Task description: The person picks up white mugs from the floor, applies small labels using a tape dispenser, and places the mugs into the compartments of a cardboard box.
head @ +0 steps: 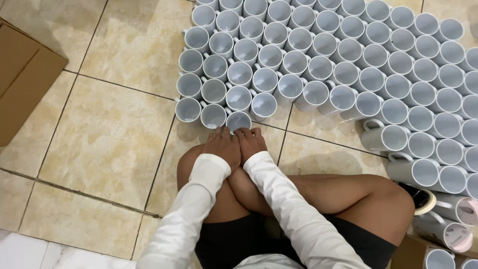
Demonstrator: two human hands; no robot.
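Several rows of white mugs (318,65) stand upright and close together on the beige tiled floor (114,134), open mouths up. I sit with my knees bent in front of them, in long white sleeves. My left hand (222,145) and my right hand (251,141) lie side by side, backs up, just past my left knee. Their fingers curl round the near side of the nearest white mug (238,120), which stands at the front edge of the block. The fingertips are hidden behind the mug's wall.
A flat brown cardboard box (20,74) lies at the far left. At the right, by my other knee, are a roll of tape (422,199), mugs lying on their sides (443,231) and a cardboard box corner (406,251).
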